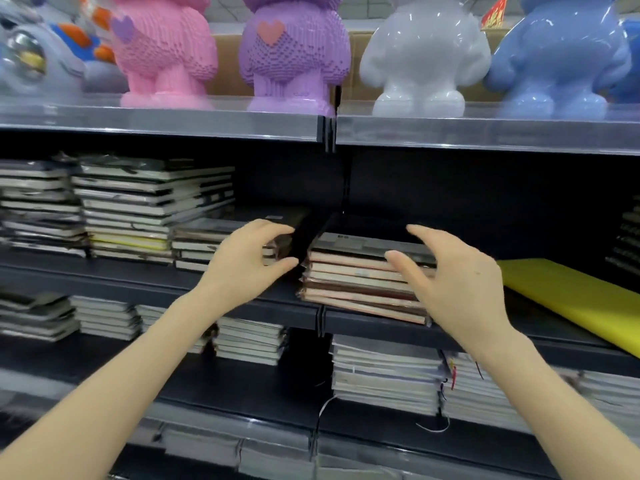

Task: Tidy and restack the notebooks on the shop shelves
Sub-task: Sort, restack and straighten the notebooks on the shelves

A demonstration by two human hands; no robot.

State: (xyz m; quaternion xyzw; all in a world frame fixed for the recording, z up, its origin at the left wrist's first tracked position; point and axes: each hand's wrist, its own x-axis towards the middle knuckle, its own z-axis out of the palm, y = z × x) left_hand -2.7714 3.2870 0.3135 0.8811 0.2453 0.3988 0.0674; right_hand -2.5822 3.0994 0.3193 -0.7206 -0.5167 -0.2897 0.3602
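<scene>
The notebook stack [360, 285] shows matt paper page edges between its covers, all under glossy clear film. Left of it, the taller notebooks [145, 209] have the same wrinkled, shiny wrap. Its shelf [121, 282] looks like dark matt metal. Right of it lies a smooth yellow cover [581, 299] with a dull sheen. Above it, a clear plastic strip [156, 121] is glossy. The pink figure [162, 53] and purple figure [294, 57] are rough and studded, while the white figure [422, 57] and blue figure [561, 57] are slick, glossy plastic.

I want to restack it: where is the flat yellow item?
In the head view the flat yellow item lies on the middle shelf at the far right, right of the right hand and the pink-edged notebook stack.
</scene>
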